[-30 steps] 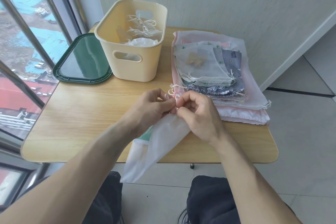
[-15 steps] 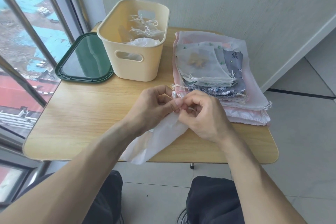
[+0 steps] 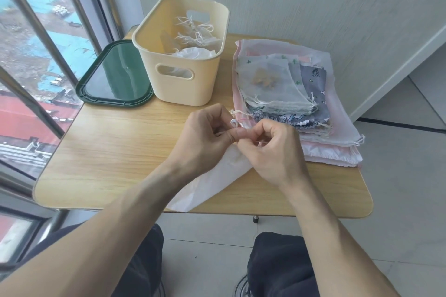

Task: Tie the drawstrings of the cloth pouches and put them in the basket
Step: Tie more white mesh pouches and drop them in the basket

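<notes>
A white cloth pouch (image 3: 212, 181) lies on the wooden table (image 3: 108, 152) in front of me, its bottom at the table's front edge. My left hand (image 3: 205, 142) and my right hand (image 3: 272, 152) meet at its mouth, each pinching the white drawstring (image 3: 234, 123), and a small loop of it shows above my left thumb. The cream plastic basket (image 3: 183, 79) stands behind my hands with several tied white pouches inside. A stack of flat pouches (image 3: 284, 94), white, grey-patterned and pink, lies to the right of the basket.
A dark green lid (image 3: 115, 77) lies flat to the left of the basket, by the window. The wall runs behind the table. My knees in dark trousers are under the front edge.
The pouch that hung over the front edge has been pulled up onto the table. Both hands stay at its mouth and keep working the drawstring.
</notes>
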`<move>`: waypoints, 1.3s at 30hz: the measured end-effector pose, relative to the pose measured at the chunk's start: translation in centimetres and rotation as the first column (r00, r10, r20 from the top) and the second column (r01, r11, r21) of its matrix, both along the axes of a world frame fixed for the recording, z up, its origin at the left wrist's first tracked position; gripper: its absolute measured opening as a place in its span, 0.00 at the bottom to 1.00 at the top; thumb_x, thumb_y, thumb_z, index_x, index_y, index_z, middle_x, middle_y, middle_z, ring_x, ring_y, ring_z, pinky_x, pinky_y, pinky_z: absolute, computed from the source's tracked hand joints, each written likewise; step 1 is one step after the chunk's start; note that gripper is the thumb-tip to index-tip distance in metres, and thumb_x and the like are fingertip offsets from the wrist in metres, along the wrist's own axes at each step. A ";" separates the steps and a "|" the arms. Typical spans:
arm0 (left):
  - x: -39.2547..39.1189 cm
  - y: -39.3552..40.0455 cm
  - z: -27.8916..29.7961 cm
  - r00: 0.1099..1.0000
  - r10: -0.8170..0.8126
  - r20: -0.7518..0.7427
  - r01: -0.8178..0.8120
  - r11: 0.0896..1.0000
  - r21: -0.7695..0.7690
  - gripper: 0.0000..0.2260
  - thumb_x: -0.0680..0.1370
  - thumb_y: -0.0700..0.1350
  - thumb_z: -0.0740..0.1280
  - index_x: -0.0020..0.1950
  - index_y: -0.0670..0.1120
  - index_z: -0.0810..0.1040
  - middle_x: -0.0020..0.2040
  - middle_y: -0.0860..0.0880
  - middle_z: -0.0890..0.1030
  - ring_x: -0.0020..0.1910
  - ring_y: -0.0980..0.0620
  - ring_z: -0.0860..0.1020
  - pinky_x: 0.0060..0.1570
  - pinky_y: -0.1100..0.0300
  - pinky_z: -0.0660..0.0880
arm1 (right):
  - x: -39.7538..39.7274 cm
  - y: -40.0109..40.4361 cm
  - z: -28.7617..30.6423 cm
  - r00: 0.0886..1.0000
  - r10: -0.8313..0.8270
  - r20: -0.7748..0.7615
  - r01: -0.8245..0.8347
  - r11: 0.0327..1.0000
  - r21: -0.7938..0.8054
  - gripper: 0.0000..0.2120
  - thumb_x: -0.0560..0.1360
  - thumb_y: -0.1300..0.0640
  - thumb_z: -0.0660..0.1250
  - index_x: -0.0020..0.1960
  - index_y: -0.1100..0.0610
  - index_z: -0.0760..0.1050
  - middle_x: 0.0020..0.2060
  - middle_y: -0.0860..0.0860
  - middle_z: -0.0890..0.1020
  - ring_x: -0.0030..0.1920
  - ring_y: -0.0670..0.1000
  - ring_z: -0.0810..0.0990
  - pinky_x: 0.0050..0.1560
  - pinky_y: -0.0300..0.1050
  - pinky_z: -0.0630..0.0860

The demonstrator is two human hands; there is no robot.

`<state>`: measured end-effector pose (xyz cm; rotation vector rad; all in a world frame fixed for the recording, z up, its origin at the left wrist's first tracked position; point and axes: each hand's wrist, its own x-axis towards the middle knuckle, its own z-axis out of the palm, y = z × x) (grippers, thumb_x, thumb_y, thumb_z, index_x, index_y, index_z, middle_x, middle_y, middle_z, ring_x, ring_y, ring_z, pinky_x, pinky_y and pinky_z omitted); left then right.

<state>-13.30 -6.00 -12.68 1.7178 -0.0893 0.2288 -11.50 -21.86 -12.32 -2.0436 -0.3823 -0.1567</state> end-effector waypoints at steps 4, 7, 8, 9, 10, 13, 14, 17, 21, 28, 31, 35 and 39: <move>0.1 0.2 0.6 0.981 -0.109 -0.158 0.077 0.977 -0.199 0.11 0.76 0.40 0.73 0.42 0.37 0.73 0.36 0.42 0.84 0.30 0.51 0.79 0.31 0.63 0.74 | 0.1 -0.2 0.3 0.999 0.045 -0.016 -0.045 0.999 -0.004 0.07 0.65 0.51 0.72 0.33 0.53 0.77 0.27 0.44 0.80 0.29 0.42 0.75 0.31 0.34 0.68; 0.2 0.6 0.8 0.944 -0.126 -0.306 0.011 0.936 -0.353 0.13 0.71 0.46 0.74 0.41 0.40 0.74 0.37 0.41 0.83 0.32 0.49 0.75 0.32 0.62 0.71 | 0.2 -0.3 0.0 0.996 0.047 0.075 -0.045 0.999 -0.028 0.05 0.67 0.53 0.72 0.37 0.54 0.80 0.36 0.45 0.83 0.39 0.45 0.81 0.41 0.36 0.73; 0.2 0.7 0.8 0.932 -0.124 -0.341 -0.023 0.918 -0.397 0.12 0.71 0.46 0.74 0.40 0.41 0.74 0.37 0.41 0.83 0.33 0.48 0.76 0.34 0.60 0.73 | 0.2 -0.3 -0.1 0.993 0.052 0.110 -0.049 0.998 -0.028 0.03 0.68 0.56 0.74 0.39 0.54 0.81 0.39 0.44 0.82 0.40 0.46 0.80 0.43 0.36 0.73; 0.2 0.8 0.7 0.920 -0.129 -0.369 -0.045 0.903 -0.427 0.11 0.72 0.45 0.74 0.39 0.42 0.75 0.37 0.42 0.82 0.33 0.48 0.78 0.35 0.59 0.75 | 0.1 -0.3 -0.1 0.988 0.055 0.143 -0.051 0.998 -0.029 0.04 0.69 0.58 0.75 0.42 0.54 0.81 0.40 0.43 0.82 0.41 0.47 0.80 0.43 0.36 0.74; 0.1 0.8 0.7 0.910 -0.142 -0.390 -0.052 0.894 -0.445 0.10 0.74 0.44 0.73 0.39 0.42 0.75 0.36 0.43 0.82 0.32 0.49 0.79 0.35 0.59 0.76 | 0.1 -0.3 -0.1 0.983 0.063 0.172 -0.058 0.998 -0.033 0.05 0.70 0.60 0.76 0.44 0.54 0.81 0.41 0.44 0.81 0.40 0.47 0.80 0.43 0.36 0.74; -0.1 0.6 0.8 0.890 -0.175 -0.420 -0.055 0.875 -0.481 0.10 0.76 0.43 0.72 0.38 0.42 0.75 0.33 0.45 0.82 0.30 0.51 0.79 0.32 0.61 0.77 | -0.4 -0.4 0.1 0.972 0.111 0.206 -0.104 0.994 -0.044 0.07 0.71 0.65 0.74 0.46 0.55 0.83 0.41 0.47 0.82 0.38 0.48 0.81 0.39 0.40 0.78; -0.1 0.6 0.8 0.888 -0.170 -0.427 -0.067 0.871 -0.486 0.10 0.76 0.42 0.72 0.37 0.42 0.74 0.32 0.46 0.81 0.29 0.52 0.79 0.31 0.62 0.76 | -0.5 -0.5 0.2 0.973 0.129 0.192 -0.124 0.992 -0.040 0.06 0.72 0.65 0.74 0.46 0.56 0.84 0.40 0.47 0.83 0.38 0.48 0.81 0.39 0.42 0.79; 0.0 0.6 0.8 0.878 -0.160 -0.451 -0.085 0.875 -0.476 0.11 0.76 0.42 0.72 0.37 0.42 0.74 0.32 0.45 0.81 0.29 0.51 0.78 0.31 0.61 0.77 | -0.9 -0.3 0.3 0.981 0.132 0.144 -0.129 0.991 -0.032 0.04 0.72 0.58 0.77 0.46 0.54 0.84 0.37 0.45 0.85 0.38 0.46 0.83 0.37 0.41 0.79; -0.1 0.6 0.8 0.856 -0.182 -0.484 -0.084 0.875 -0.477 0.12 0.76 0.43 0.71 0.37 0.43 0.72 0.32 0.45 0.78 0.29 0.51 0.76 0.30 0.61 0.76 | -0.6 -0.1 0.1 0.992 0.072 0.104 -0.064 0.995 -0.080 0.04 0.74 0.55 0.76 0.44 0.55 0.84 0.35 0.43 0.84 0.35 0.43 0.80 0.35 0.31 0.71; 0.2 0.8 0.2 0.853 -0.043 -0.520 -0.202 0.891 -0.406 0.15 0.79 0.44 0.70 0.36 0.46 0.69 0.33 0.45 0.79 0.28 0.51 0.75 0.32 0.60 0.74 | -0.8 -0.2 0.0 0.983 0.143 0.119 -0.100 0.944 -0.313 0.05 0.80 0.56 0.69 0.46 0.56 0.79 0.39 0.36 0.75 0.45 0.40 0.73 0.45 0.35 0.68; 0.7 1.5 0.0 0.855 0.027 -0.519 -0.228 0.917 -0.327 0.15 0.79 0.44 0.71 0.36 0.46 0.69 0.31 0.46 0.76 0.27 0.51 0.72 0.33 0.59 0.72 | -1.2 -0.8 0.3 0.978 0.209 -0.020 -0.202 0.910 -0.363 0.06 0.81 0.55 0.67 0.46 0.55 0.78 0.38 0.39 0.77 0.43 0.40 0.75 0.44 0.37 0.69; 1.0 1.2 -0.4 0.898 0.134 -0.419 -0.178 0.982 -0.069 0.13 0.79 0.43 0.70 0.37 0.44 0.70 0.30 0.48 0.79 0.30 0.51 0.74 0.38 0.56 0.72 | -2.0 -0.8 0.8 0.952 0.268 -0.146 -0.304 0.863 -0.404 0.08 0.81 0.53 0.66 0.43 0.51 0.77 0.34 0.42 0.79 0.37 0.44 0.78 0.41 0.42 0.74; 1.1 0.9 -0.8 0.907 0.141 -0.396 -0.185 0.980 -0.075 0.12 0.80 0.39 0.68 0.38 0.43 0.70 0.33 0.46 0.83 0.30 0.51 0.78 0.35 0.58 0.75 | -2.2 -0.6 0.8 0.939 0.296 -0.173 -0.343 0.817 -0.463 0.10 0.81 0.53 0.64 0.41 0.51 0.74 0.31 0.43 0.77 0.33 0.43 0.74 0.36 0.38 0.66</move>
